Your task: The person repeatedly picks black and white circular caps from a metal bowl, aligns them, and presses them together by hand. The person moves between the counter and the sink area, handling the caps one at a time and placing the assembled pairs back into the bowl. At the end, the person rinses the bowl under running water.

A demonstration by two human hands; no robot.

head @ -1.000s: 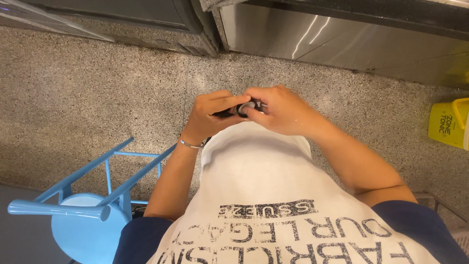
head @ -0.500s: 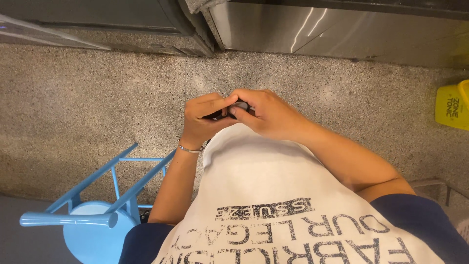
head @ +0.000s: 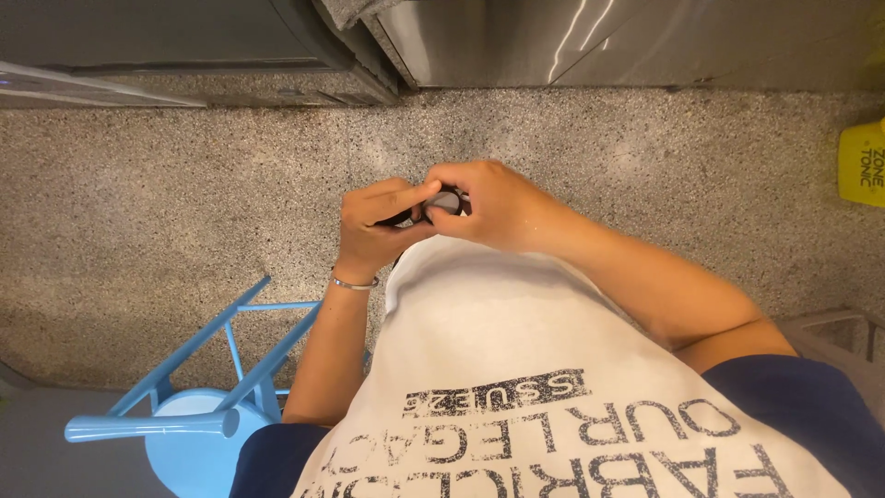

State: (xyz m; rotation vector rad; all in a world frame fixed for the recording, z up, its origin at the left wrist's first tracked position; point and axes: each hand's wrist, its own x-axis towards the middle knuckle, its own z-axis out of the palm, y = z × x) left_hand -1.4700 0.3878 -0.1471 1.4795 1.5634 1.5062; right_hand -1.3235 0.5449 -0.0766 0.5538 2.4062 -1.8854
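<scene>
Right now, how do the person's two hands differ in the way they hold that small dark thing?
The left hand wears a thin metal bracelet; the right hand has a bare wrist. The left hand lays its forefinger out over the small dark object; the right hand curls its fingers around it from the other side. Both grip it together, above the speckled floor.

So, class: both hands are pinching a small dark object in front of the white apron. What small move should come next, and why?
Probably keep the left hand steady and let the right hand work the small dark object. Both hands grip it together above the white apron, and fingers hide most of it, so a firm hold looks safest.
</scene>
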